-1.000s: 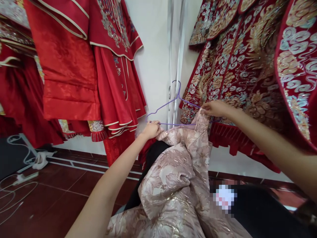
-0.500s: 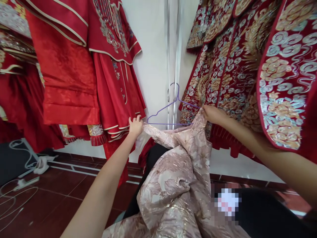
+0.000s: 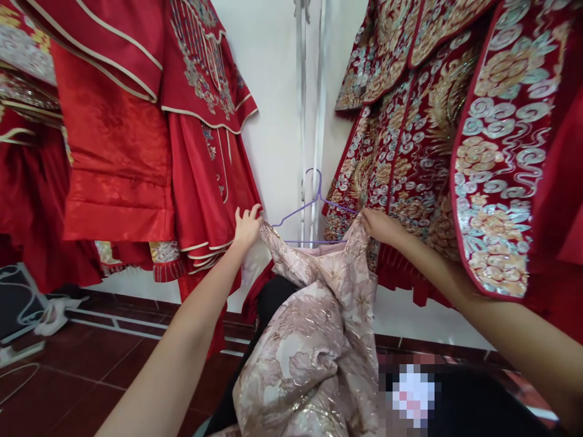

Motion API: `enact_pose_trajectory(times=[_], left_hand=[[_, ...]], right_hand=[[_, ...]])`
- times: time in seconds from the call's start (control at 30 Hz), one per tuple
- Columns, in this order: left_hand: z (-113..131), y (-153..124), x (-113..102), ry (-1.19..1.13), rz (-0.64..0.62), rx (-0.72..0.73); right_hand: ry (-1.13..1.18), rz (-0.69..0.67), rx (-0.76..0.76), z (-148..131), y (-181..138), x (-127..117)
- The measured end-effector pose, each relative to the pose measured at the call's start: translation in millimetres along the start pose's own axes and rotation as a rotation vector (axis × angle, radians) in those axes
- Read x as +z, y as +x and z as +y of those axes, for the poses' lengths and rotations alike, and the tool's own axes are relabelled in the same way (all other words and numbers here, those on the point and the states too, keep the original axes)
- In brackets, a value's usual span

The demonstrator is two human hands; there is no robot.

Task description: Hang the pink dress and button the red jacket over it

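A pale pink brocade dress (image 3: 303, 346) with gold floral patterning hangs in front of me, its lower part bunched toward me. A thin purple clothes hanger (image 3: 320, 197) is at its neckline, with the hook up. My left hand (image 3: 248, 227) pinches the dress's left shoulder strap beside the hanger's left end, with some fingers raised. My right hand (image 3: 380, 226) grips the right shoulder strap, around the hanger's right end, which is hidden there by cloth and fingers. The hanger's bottom bar shows just above the neckline.
Red embroidered garments (image 3: 204, 158) hang on the left, and heavily embroidered dark red ones (image 3: 401, 139) on the right. White metal poles (image 3: 310, 109) stand between them. White shoes (image 3: 54, 315) and cables lie on the tiled floor (image 3: 104, 388) at left. A blurred patch covers something on black fabric, lower right.
The left strap has come up to the hanger's left end, which now partly disappears at the strap. My hands keep hold of both straps. The view has shifted slightly.
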State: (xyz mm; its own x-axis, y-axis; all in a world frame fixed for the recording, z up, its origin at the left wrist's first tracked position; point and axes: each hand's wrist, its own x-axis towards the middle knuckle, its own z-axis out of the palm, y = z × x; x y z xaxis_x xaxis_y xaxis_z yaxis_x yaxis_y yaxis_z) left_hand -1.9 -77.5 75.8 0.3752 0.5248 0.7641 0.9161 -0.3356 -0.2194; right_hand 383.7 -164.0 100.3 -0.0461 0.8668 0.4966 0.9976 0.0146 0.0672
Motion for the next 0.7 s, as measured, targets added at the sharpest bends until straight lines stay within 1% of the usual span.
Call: enact_pose_trajectory(times=[0.07,0.13,0.17,0.23,0.3,0.33,0.4,0.47,0.5,0.57,0.63,0.67,0.7], left_hand=[[15.1,16.6,-5.7,-0.058,0.043,0.039],[29.4,27.2,-7.3,-0.168,0.034,0.075],[34.6,30.1,-6.2,-0.237,-0.011,0.070],[39.2,31.8,-1.1,-0.350,-0.179,0.006],[36.4,30.5,6.0,-0.386,-0.342,-0.069],[33.1,29.4,9.5,-0.385,-0.387,-0.083],[24.5,26.7,16.0,-0.406,-0.405,-0.061],[14.7,22.4,22.1,-0.471,-0.385,-0.046],[9.6,19.0,25.5,-0.511,-0.382,-0.067],[0.1,8.8,33.8,-0.607,-0.403,-0.194],[-6.8,-6.2,44.5,-0.701,-0.455,-0.374],[-8.6,-14.8,50.7,-0.729,-0.472,-0.419],[-9.0,-23.6,57.2,-0.744,-0.483,-0.434]], right_hand=[[0.029,0.011,0.004,-0.3,0.6,1.9],[0.077,0.026,0.002,-3.0,-0.2,5.6],[0.099,0.033,-0.001,-5.4,-1.3,8.2],[0.129,0.045,-0.004,-12.1,-4.2,14.4],[0.142,0.051,0.000,-18.6,-7.4,20.5],[0.147,0.051,-0.001,-20.5,-8.6,23.0],[0.201,0.061,-0.014,-19.1,-9.8,25.7],[0.329,0.092,-0.022,-9.7,-9.4,25.3],[0.412,0.108,-0.012,-2.7,-9.0,24.2],[0.590,0.102,0.047,12.4,-8.8,21.3],[0.732,0.032,0.119,24.7,-11.2,19.4],[0.789,-0.009,0.149,28.7,-13.7,19.6],[0.833,-0.045,0.173,31.3,-17.2,20.9]])
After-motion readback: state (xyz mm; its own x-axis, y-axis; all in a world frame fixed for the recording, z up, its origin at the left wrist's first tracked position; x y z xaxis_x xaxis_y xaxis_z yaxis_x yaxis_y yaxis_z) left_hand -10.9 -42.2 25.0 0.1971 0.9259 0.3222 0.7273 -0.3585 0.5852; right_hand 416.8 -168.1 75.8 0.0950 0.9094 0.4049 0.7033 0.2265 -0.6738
